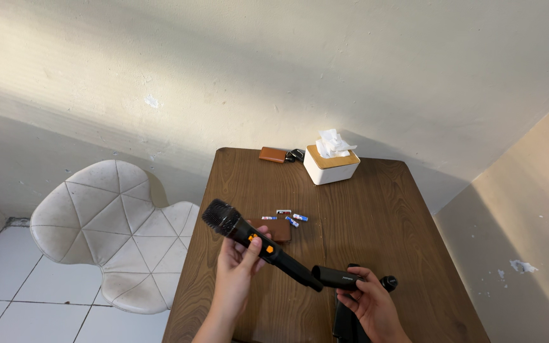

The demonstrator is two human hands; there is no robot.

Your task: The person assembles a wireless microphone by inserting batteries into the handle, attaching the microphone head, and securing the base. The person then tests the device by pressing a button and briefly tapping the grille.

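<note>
- The left hand point(239, 263) is wrapped around a long black microphone with a mesh head and small orange buttons point(252, 241). The thumb lies on top, near the buttons.
- The microphone is held up above the brown wooden bench point(376, 209). Its round mesh head points up and to the left, and its thin end points down to the right.
- The right hand point(366, 298) is closed around a short black tube-shaped cap point(337, 277). The fingers curl under it and the thumb rests on top.
- The open end of the cap is just beside the thin end of the microphone. I cannot tell if they touch.
- A small round black part point(388, 282) sits just to the right of the right hand.
- A dark long thing point(344, 324) lies on the bench under the right hand. It is too hidden to tell what it is.
- A small flat brown case point(279, 230) lies in the middle of the bench, behind the microphone.
- A few small batteries with blue, white and red wraps point(290, 218) lie near the far edge of the case.
- A white tissue box with a light wooden lid point(330, 165) stands at the far side of the bench. White tissue sticks out of the top.
- A brown leather wallet point(272, 154) lies at the far edge, with dark keys point(295, 154) just beside it.
- A white padded chair point(112, 235) stands to the left of the bench on a white tile floor point(7, 286).
</note>
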